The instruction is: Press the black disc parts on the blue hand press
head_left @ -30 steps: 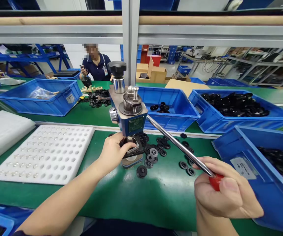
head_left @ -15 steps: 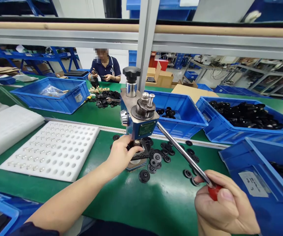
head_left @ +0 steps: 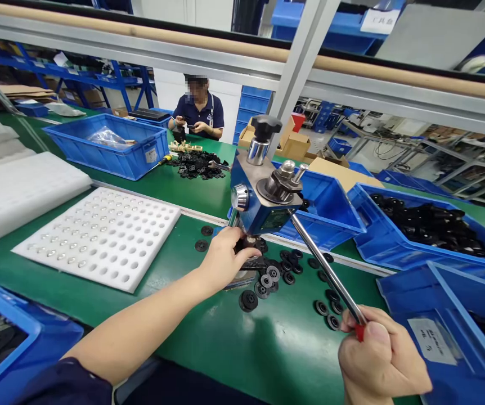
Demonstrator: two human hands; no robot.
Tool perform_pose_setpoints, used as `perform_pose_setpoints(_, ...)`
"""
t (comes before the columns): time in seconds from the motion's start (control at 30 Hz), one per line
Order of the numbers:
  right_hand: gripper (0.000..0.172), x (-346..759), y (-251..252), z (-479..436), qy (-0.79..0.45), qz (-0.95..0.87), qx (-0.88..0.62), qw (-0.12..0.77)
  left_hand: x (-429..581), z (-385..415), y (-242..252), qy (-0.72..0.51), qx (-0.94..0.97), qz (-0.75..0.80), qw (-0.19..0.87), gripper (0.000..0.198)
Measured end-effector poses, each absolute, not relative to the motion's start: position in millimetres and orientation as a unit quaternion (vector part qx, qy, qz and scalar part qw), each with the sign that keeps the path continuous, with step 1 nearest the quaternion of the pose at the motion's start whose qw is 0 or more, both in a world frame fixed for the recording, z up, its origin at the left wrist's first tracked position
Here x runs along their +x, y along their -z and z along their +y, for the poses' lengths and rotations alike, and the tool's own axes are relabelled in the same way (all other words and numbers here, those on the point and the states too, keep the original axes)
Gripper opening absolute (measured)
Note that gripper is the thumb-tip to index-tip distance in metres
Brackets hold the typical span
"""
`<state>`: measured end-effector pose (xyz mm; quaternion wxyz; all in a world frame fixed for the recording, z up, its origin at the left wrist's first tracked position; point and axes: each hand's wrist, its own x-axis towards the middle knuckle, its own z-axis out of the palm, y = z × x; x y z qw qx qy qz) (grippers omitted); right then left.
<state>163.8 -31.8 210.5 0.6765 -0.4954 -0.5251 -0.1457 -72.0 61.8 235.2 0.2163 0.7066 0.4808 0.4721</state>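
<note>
In front of me stands a blue bench press [head_left: 263, 194] with a black star knob on top. My left hand [head_left: 225, 259] reaches in at its base, thumb and fingers closed on a black plastic part [head_left: 256, 263] under the ram. The hand and press head hide most of that part. My right hand [head_left: 381, 357] is wrapped round the red knob [head_left: 359, 332] at the end of the press's steel lever [head_left: 327, 267], which slants down toward me. Several black discs [head_left: 248, 300] lie on the green table around the press base.
A white foam tray [head_left: 141, 264] at left holds small shiny pieces in part of its holes. Blue bins [head_left: 432, 332] with black parts stand at right, behind the press and at lower left. Across the bench, a co-worker [head_left: 200, 109] handles small parts near a black pile [head_left: 200, 165].
My view has tilted, so the press appears further right and slanted. My right hand now covers more of the red knob. Both hands keep their places on the part and the lever.
</note>
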Motion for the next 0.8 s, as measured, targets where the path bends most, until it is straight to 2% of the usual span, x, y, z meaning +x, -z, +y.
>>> perform_pose_setpoints(0.17, 0.009, 155.9, -203.4, -20.8, 0.077, -0.531, -0.426, 0.728, -70.2, 60.2, -234.9, -0.463, 0.712, 0.486, 0.205, 0.022)
perform_pose_setpoints(0.33, 0.008, 149.9, -199.6, -10.3, 0.144, -0.475, -0.38, 0.781, -69.9, 59.5, -234.7, -0.471, 0.709, 0.482, 0.206, 0.016)
perform_pose_setpoints(0.6, 0.009, 146.9, -222.7, -32.0, 0.001, -0.503, -0.435, 0.747, -70.7, 61.4, -236.4, -0.449, 0.721, 0.487, 0.203, 0.019)
perform_pose_setpoints(0.8, 0.01, 148.5, -215.0, -34.9, -0.067, -0.494, -0.437, 0.749, -71.2, 66.9, -227.9, -0.463, 0.695, 0.498, 0.235, 0.022)
